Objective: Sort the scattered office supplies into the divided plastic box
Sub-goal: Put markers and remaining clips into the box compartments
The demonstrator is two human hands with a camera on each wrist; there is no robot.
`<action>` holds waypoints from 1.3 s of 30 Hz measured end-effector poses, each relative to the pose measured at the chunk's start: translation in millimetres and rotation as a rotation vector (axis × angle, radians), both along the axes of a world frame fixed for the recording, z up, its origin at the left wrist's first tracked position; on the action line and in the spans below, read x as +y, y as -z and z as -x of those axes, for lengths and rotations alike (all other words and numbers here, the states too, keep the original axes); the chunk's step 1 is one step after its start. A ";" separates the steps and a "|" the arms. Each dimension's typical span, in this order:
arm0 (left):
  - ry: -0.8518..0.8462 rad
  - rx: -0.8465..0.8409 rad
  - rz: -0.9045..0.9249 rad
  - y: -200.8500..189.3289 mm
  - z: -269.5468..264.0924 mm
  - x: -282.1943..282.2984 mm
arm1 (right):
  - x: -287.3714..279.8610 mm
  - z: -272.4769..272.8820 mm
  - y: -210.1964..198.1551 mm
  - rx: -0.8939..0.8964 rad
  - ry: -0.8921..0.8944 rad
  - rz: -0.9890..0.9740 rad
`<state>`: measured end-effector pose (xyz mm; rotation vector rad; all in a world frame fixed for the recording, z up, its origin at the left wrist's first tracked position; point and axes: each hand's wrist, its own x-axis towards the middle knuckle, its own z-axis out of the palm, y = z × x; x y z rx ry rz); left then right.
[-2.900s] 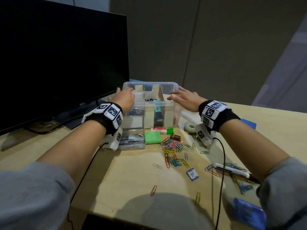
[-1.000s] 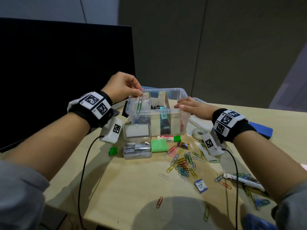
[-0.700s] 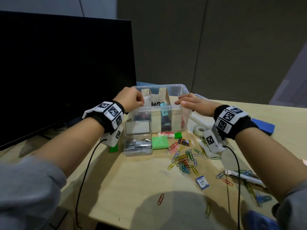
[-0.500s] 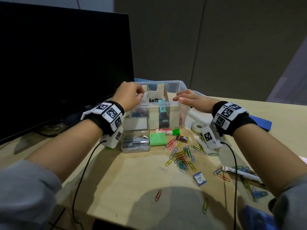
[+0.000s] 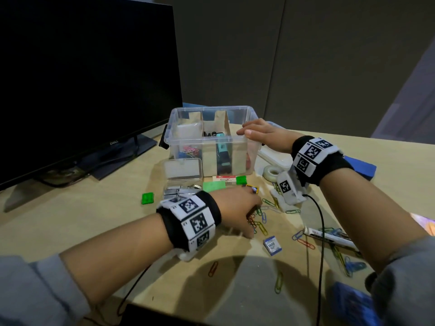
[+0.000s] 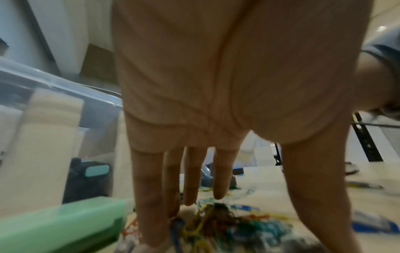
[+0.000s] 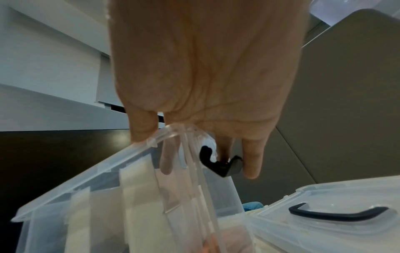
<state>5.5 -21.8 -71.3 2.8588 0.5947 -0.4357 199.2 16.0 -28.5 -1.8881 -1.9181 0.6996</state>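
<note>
The clear divided box stands mid-table, with pink paper clips in its left compartment and a teal marker in the middle one. My right hand rests on its front right corner, fingers straight over the rim. A pile of coloured paper clips lies in front of the box. My left hand is down on that pile. In the left wrist view its straight fingers reach into the clips and the thumb stands apart; I see nothing pinched.
A dark monitor fills the left. Before the box lie a small clear staple case, green pad, eraser, battery and tape roll. A white pen and loose clips lie right. The box lid sits beside the box.
My left hand held linked clips over the box's left compartment, lowered them in, then came back down onto the clip pile. My right hand stayed on the box corner.
</note>
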 end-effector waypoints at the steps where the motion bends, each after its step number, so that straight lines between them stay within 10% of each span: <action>1: 0.013 0.050 -0.009 5.3 -0.7 -4.1 | -0.2 0.2 -0.4 -0.005 0.001 0.002; 39: -0.325 -0.732 0.179 -31.4 28.0 44.8 | -3.6 5.6 -5.2 0.013 0.035 0.020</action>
